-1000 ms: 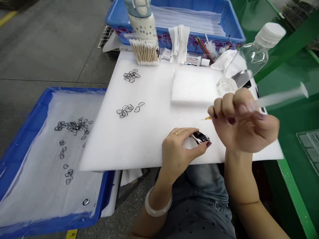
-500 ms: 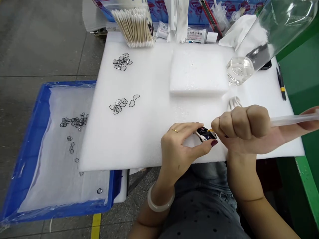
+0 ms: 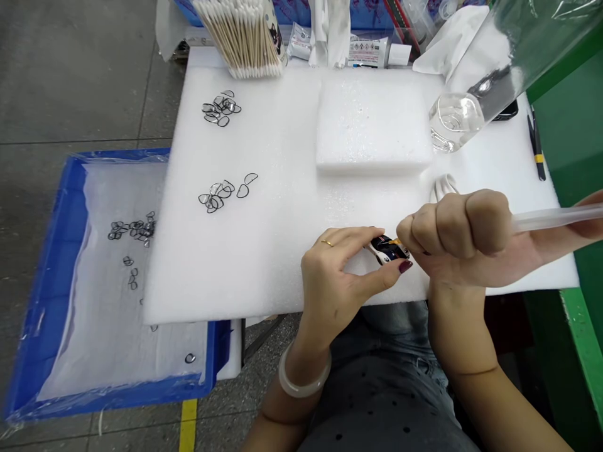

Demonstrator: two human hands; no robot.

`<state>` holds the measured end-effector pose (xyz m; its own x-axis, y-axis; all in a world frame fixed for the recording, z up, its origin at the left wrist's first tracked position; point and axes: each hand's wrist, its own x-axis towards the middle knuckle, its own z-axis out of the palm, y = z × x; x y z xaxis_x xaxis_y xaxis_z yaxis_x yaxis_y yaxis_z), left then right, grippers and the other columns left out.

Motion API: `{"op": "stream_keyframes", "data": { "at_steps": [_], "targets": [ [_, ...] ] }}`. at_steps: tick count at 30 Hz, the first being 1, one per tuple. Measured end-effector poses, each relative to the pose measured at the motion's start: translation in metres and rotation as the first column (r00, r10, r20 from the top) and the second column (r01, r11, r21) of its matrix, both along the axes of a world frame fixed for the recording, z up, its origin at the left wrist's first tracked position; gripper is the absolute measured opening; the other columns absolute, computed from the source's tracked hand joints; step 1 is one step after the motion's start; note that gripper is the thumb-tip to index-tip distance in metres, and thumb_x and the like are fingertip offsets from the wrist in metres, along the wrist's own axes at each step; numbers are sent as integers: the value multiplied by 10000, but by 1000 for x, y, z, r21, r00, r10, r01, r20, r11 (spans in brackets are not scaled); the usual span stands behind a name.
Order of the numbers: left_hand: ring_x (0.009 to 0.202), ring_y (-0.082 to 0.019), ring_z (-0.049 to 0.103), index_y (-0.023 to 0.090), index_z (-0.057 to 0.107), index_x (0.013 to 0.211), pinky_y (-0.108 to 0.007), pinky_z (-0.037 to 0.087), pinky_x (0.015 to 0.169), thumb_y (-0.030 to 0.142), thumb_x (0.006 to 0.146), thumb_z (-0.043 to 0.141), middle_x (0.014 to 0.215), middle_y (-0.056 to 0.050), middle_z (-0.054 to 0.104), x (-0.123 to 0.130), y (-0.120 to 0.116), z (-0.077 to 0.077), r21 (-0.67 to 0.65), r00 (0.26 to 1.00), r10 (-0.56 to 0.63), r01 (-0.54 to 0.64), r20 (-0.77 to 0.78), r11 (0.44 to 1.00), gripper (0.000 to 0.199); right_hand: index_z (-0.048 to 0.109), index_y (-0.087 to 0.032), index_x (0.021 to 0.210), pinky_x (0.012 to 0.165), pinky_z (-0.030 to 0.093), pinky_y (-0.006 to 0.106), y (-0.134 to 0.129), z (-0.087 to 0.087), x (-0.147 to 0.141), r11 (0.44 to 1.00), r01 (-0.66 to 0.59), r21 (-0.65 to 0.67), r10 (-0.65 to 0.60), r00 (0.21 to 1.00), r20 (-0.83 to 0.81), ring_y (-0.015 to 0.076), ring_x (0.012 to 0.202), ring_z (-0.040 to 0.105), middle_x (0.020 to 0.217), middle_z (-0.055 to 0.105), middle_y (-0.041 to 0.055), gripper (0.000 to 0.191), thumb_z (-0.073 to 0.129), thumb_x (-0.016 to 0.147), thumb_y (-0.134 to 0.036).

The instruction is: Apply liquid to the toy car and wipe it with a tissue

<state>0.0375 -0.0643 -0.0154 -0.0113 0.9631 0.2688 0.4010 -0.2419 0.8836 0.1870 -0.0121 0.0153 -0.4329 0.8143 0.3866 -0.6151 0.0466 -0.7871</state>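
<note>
Between the thumb and fingers of my left hand [image 3: 342,276] is a small glossy black-and-white piece [image 3: 387,249] that looks like a toy car. My right hand [image 3: 464,235] is closed in a fist around a translucent syringe [image 3: 556,218], whose rear end sticks out to the right towards the thumb. An orange tip [image 3: 396,241] comes out at the fist's left side and meets the piece; whether it touches cannot be made out. Fingers cover part of the piece and most of the syringe. Both hands are above the front edge of the white foam board [image 3: 264,263].
Two clusters of black-rimmed clear D-shaped pieces [image 3: 221,108] lie on the board's left. A foam block [image 3: 374,125], cotton swabs [image 3: 242,41], a glue tube [image 3: 370,51], a clear bottle [image 3: 456,122] and tweezers [image 3: 537,147] stand behind. A blue tray [image 3: 40,301] sits lower left.
The view has shifted slightly, so the board and its items sit a little higher and mostly further left. Both hands keep their hold, with the orange tip still at the piece.
</note>
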Motion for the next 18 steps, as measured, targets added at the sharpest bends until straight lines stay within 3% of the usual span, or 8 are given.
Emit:
{"op": "stream_keyframes", "data": {
  "at_steps": [6,14,18],
  "targets": [
    [896,-229,718,201,755,953,-398,574,823,419,766,809,958,-41,792,0,0,-1,-1,1000,2,-2,1,1000,292,150,-201,534,451,217,248,0,-1,2,999,42,5,-42,998,35,85,423,128,457,96,-65,689,474,899,-687],
    [917,-230,712,209,755,969,-395,574,823,424,757,819,971,-38,791,0,-1,0,-17,1000,-7,7,-2,1000,309,191,-212,529,470,268,253,-1,-3,2,997,71,7,-71,997,40,85,419,149,457,109,-65,694,373,880,-783],
    [916,-229,710,212,757,971,-401,573,834,431,765,810,973,-39,790,0,-1,1,-22,1000,-6,6,-4,1000,305,195,-224,549,436,263,264,0,0,7,986,152,74,-159,983,91,91,389,139,447,91,-74,683,402,854,-798]
  ]
}}
